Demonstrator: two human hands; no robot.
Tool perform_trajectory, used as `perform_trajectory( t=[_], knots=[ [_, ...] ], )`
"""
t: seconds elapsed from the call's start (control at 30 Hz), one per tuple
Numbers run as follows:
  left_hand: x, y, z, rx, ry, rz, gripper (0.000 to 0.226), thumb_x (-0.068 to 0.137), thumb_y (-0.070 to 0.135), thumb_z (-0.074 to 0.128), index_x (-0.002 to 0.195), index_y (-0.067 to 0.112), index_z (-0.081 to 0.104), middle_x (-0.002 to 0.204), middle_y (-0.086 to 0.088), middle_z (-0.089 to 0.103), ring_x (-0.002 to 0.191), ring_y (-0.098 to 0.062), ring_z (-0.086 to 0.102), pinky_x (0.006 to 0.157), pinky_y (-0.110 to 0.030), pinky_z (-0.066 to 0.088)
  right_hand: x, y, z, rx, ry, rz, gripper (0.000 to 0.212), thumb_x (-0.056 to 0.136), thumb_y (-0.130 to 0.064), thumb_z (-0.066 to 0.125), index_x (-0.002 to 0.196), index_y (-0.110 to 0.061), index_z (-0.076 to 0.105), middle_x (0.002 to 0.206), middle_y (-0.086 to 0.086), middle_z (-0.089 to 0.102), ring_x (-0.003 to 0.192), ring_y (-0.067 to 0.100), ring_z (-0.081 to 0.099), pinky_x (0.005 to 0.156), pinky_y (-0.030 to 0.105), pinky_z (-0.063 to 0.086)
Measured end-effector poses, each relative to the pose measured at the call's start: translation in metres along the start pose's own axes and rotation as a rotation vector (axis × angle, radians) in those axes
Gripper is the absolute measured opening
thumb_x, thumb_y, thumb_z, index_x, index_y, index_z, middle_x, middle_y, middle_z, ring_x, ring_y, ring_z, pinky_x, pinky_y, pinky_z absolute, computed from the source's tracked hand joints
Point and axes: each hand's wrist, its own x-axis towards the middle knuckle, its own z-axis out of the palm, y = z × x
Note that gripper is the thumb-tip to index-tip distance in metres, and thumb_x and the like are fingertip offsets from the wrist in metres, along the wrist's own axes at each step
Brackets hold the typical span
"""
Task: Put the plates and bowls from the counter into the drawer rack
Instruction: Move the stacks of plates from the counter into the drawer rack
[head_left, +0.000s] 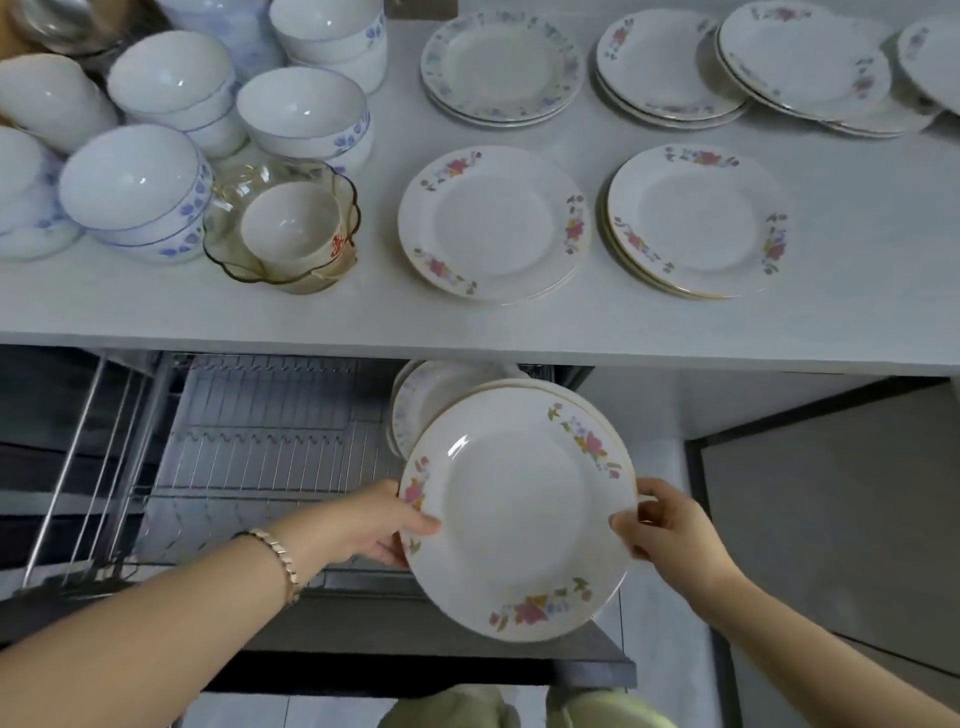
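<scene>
Head: left hand (384, 525), right hand (670, 530) grip floral plate (519, 509); cup (291, 223) red writing unreadable.

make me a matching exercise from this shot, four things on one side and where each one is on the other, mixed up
Things
1. nearest pink-flowered white plate with gold rim
2. amber scalloped glass bowl
3. gold link bracelet
4. steel wire rack

Places
A. in the open drawer below the white counter
B. around the wrist behind the left hand
C. gripped at opposite edges by both hands, the right hand on one side
D. on the counter, a small white bowl inside it

Pairs: 1-C, 2-D, 3-B, 4-A
</scene>
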Motion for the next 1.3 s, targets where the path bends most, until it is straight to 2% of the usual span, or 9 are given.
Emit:
perform_trajectory(
  t=[0.17, 0.23, 0.3, 0.5, 0.7, 0.87, 1.1, 1.17, 1.3],
  knots=[
    [0.048, -0.028, -0.012, -0.064, 0.118, -0.08, 0.027, 0.088, 0.005, 0.06, 0.115, 0.004, 0.055, 0.092, -0.006, 0.067, 0.092, -0.026, 0.064, 0.066, -0.032, 0.058, 0.051, 0.026, 0.056, -0.11, -0.002, 0.065, 0.026, 0.089, 0.002, 0.045, 0.112, -0.001, 0.057, 0.089, 0.01, 0.064, 0.077, 0.022, 0.057, 0.064, 0.028, 0.05],
    [0.071, -0.031, -0.022, -0.054, 0.176, -0.101, 0.03, 0.091, 0.008, 0.057, 0.12, 0.002, 0.053, 0.107, -0.013, 0.067, 0.103, -0.029, 0.064, 0.076, -0.039, 0.059, 0.074, 0.034, 0.08, -0.164, -0.008, 0.093, 0.033, 0.09, -0.001, 0.044, 0.121, 0.0, 0.053, 0.101, 0.013, 0.062, 0.079, 0.021, 0.055, 0.059, 0.023, 0.044],
    [0.097, -0.031, -0.035, -0.018, 0.239, -0.118, 0.034, 0.093, 0.01, 0.054, 0.125, 0.001, 0.05, 0.119, -0.017, 0.064, 0.111, -0.032, 0.061, 0.087, -0.043, 0.055, 0.098, 0.039, 0.103, -0.185, 0.009, 0.118, 0.035, 0.09, -0.003, 0.043, 0.125, 0.0, 0.05, 0.104, 0.013, 0.061, 0.078, 0.021, 0.054, 0.063, 0.026, 0.044],
    [0.17, -0.022, -0.066, 0.157, 0.43, -0.052, 0.038, 0.093, 0.018, 0.054, 0.127, 0.002, 0.047, 0.118, -0.019, 0.062, 0.09, -0.028, 0.063, 0.065, -0.031, 0.056, 0.172, 0.039, 0.148, -0.209, 0.156, 0.217, 0.04, 0.088, 0.001, 0.043, 0.127, -0.001, 0.052, 0.118, 0.02, 0.062, 0.091, 0.031, 0.056, 0.072, 0.029, 0.042],
    [0.224, -0.008, -0.078, 0.211, 0.538, -0.019, 0.045, 0.094, 0.019, 0.052, 0.135, 0.004, 0.039, 0.126, -0.017, 0.055, 0.097, -0.027, 0.061, 0.074, -0.029, 0.052, 0.229, 0.044, 0.17, -0.164, 0.309, 0.253, 0.041, 0.088, -0.005, 0.047, 0.129, -0.005, 0.054, 0.123, 0.021, 0.06, 0.108, 0.035, 0.06, 0.088, 0.031, 0.047],
    [0.244, 0.005, -0.076, 0.221, 0.577, 0.012, 0.043, 0.096, 0.017, 0.05, 0.136, 0.005, 0.037, 0.128, -0.017, 0.053, 0.095, -0.024, 0.058, 0.071, -0.023, 0.046, 0.246, 0.049, 0.182, -0.115, 0.454, 0.284, 0.036, 0.089, -0.004, 0.043, 0.123, -0.003, 0.056, 0.127, 0.018, 0.053, 0.096, 0.034, 0.057, 0.079, 0.028, 0.042],
    [0.252, 0.0, -0.066, 0.101, 0.633, -0.024, 0.046, 0.094, 0.018, 0.047, 0.138, 0.016, 0.037, 0.133, -0.019, 0.044, 0.108, -0.036, 0.059, 0.087, -0.041, 0.056, 0.224, 0.053, 0.192, -0.154, 0.474, 0.179, 0.047, 0.085, 0.0, 0.048, 0.131, -0.011, 0.05, 0.13, 0.012, 0.053, 0.117, 0.033, 0.051, 0.099, 0.042, 0.046],
    [0.249, -0.006, -0.059, 0.01, 0.623, -0.057, 0.047, 0.091, 0.012, 0.044, 0.137, 0.022, 0.038, 0.134, -0.014, 0.044, 0.11, -0.036, 0.057, 0.086, -0.042, 0.056, 0.214, 0.055, 0.197, -0.045, 0.418, 0.254, 0.049, 0.087, -0.003, 0.051, 0.135, -0.01, 0.043, 0.13, 0.012, 0.053, 0.108, 0.031, 0.057, 0.089, 0.034, 0.05],
    [0.243, -0.006, -0.045, -0.339, 0.503, -0.09, 0.048, 0.088, 0.004, 0.036, 0.131, 0.025, 0.04, 0.131, -0.008, 0.05, 0.113, -0.036, 0.055, 0.078, -0.048, 0.057, 0.22, 0.059, 0.204, 0.247, 0.391, 0.471, 0.035, 0.086, -0.01, 0.052, 0.121, -0.004, 0.055, 0.091, 0.012, 0.061, 0.071, 0.025, 0.054, 0.058, 0.027, 0.044]
  ],
)
